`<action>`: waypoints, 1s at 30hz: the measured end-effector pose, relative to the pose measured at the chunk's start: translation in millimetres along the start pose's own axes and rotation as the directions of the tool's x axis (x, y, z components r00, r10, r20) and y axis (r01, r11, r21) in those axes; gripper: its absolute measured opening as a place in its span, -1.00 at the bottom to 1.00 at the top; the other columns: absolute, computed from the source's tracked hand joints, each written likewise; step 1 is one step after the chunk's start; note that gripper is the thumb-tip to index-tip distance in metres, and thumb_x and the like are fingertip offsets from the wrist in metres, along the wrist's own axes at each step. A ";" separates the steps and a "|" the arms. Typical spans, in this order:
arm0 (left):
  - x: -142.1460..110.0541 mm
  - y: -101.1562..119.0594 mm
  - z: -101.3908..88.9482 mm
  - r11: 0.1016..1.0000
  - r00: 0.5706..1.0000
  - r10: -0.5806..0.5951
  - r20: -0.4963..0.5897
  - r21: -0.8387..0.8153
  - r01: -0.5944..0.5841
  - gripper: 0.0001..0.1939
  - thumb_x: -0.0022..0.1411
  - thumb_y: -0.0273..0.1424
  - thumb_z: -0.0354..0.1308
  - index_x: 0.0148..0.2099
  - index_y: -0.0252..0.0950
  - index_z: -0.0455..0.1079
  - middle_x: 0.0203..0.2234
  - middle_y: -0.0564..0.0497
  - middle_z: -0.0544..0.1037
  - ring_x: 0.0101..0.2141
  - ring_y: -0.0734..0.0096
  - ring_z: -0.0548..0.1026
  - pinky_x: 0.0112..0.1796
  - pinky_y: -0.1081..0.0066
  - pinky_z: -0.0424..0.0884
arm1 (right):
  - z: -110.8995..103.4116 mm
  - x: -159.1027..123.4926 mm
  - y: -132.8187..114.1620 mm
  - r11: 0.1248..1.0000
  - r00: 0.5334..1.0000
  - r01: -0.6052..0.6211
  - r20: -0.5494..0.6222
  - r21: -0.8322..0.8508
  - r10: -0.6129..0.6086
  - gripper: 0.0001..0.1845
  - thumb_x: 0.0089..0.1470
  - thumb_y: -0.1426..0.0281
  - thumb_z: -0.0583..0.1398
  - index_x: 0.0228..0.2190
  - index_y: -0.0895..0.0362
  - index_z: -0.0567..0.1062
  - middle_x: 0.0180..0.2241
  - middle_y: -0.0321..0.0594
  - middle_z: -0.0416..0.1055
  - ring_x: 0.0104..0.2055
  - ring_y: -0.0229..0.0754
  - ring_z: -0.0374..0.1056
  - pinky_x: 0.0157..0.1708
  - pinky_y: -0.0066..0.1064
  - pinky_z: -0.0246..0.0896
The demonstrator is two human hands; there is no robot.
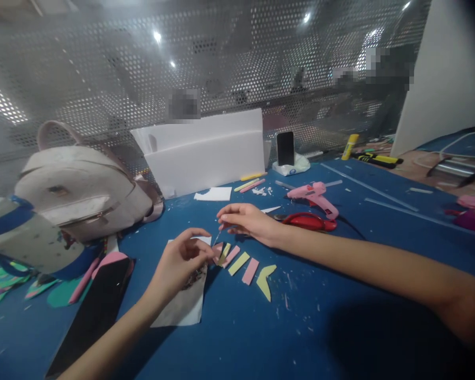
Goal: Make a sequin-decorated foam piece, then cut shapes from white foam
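My left hand (185,257) pinches the edge of a small pink piece (218,252) between thumb and fingers, over a white sheet (178,306) with dark marks. My right hand (250,224) is just above it, fingertips pressed together; a thin, pale strand (217,237) seems to run down from them, too fine to make out. From the pink piece a slanting row of flat strips spreads right: a yellow strip (239,264), a pink strip (250,271) and others. A yellow V-shaped piece (266,282) lies at the row's end.
Behind my right forearm lie red-handled scissors (309,222) and a pink glue gun (314,196). White boards (206,153) stand at the back, beside a phone (285,149). A backpack (83,184), a large bottle (31,237) and a black slab (93,311) occupy the left.
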State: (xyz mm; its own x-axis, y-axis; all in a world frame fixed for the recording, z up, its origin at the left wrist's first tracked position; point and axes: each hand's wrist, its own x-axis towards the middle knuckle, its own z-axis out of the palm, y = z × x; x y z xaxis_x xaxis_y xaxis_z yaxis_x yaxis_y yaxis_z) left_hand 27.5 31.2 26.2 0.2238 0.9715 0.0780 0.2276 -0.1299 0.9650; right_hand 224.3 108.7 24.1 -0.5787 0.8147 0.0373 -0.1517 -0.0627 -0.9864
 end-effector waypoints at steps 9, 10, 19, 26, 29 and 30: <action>-2.0 -6.5 -4.1 0.984 0.987 -0.160 0.036 -0.072 0.162 -0.65 0.10 -0.37 0.29 -0.09 -0.26 0.28 -0.50 0.03 0.60 -0.49 0.39 0.54 -0.41 0.42 0.40 | 5.2 6.4 16.0 0.938 0.982 0.141 0.169 -0.318 -0.091 -0.89 -0.04 0.55 0.22 -0.39 0.21 0.55 -0.40 -0.24 0.49 -0.34 -0.28 0.38 -0.26 -0.45 0.24; -0.7 -5.7 -3.6 0.982 0.985 -0.165 0.048 -0.085 0.169 -0.66 0.11 -0.36 0.29 -0.10 -0.27 0.28 -0.48 0.01 0.61 -0.45 0.38 0.56 -0.36 0.40 0.42 | 5.5 6.5 17.5 0.932 0.981 0.144 0.175 -0.331 -0.090 -0.89 -0.04 0.55 0.22 -0.39 0.21 0.55 -0.41 -0.25 0.49 -0.35 -0.28 0.38 -0.29 -0.46 0.24; 3.8 -10.3 8.9 0.979 0.986 -0.164 -0.002 -0.121 0.163 -0.68 0.08 -0.37 0.31 -0.14 -0.28 0.30 -0.45 -0.03 0.63 -0.43 0.38 0.54 -0.40 0.45 0.37 | -2.1 5.7 20.4 0.941 0.987 0.134 0.128 -0.312 -0.098 -0.90 -0.02 0.50 0.21 -0.39 0.22 0.54 -0.41 -0.23 0.49 -0.37 -0.28 0.39 -0.31 -0.46 0.28; 7.0 -8.7 11.3 0.990 0.997 -0.074 -0.037 -0.120 0.069 -0.70 0.06 -0.41 0.31 -0.18 -0.28 0.30 -0.50 0.04 0.59 -0.41 0.38 0.54 -0.31 0.41 0.38 | -5.3 7.7 25.9 0.973 0.993 0.097 0.081 -0.208 -0.082 -0.89 0.02 0.45 0.22 -0.35 0.22 0.52 -0.40 -0.22 0.49 -0.39 -0.33 0.38 -0.31 -0.48 0.29; 10.2 -7.2 10.6 0.992 0.997 -0.056 -0.052 -0.113 0.050 -0.73 0.08 -0.43 0.29 -0.19 -0.28 0.31 -0.51 0.05 0.57 -0.41 0.43 0.52 -0.28 0.42 0.38 | -6.3 7.0 25.9 0.979 0.990 0.100 0.111 -0.179 -0.081 -0.87 0.05 0.43 0.22 -0.32 0.21 0.50 -0.38 -0.22 0.49 -0.37 -0.34 0.39 -0.31 -0.48 0.30; 11.1 -7.0 10.5 0.993 0.997 -0.052 -0.058 -0.111 0.046 -0.74 0.08 -0.44 0.28 -0.19 -0.29 0.31 -0.51 0.06 0.57 -0.41 0.44 0.52 -0.28 0.43 0.38 | -6.3 6.5 25.7 0.980 0.989 0.102 0.125 -0.172 -0.081 -0.86 0.06 0.42 0.21 -0.30 0.21 0.50 -0.37 -0.22 0.49 -0.38 -0.34 0.39 -0.32 -0.48 0.31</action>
State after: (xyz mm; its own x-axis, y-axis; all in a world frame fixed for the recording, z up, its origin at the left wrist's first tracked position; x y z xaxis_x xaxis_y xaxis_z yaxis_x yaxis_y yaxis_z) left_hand 38.3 40.8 17.6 0.1563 0.9868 0.0418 0.1311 -0.0627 0.9894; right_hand 221.7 116.0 -2.0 -0.6602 0.7384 0.1371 -0.0699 0.1214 -0.9901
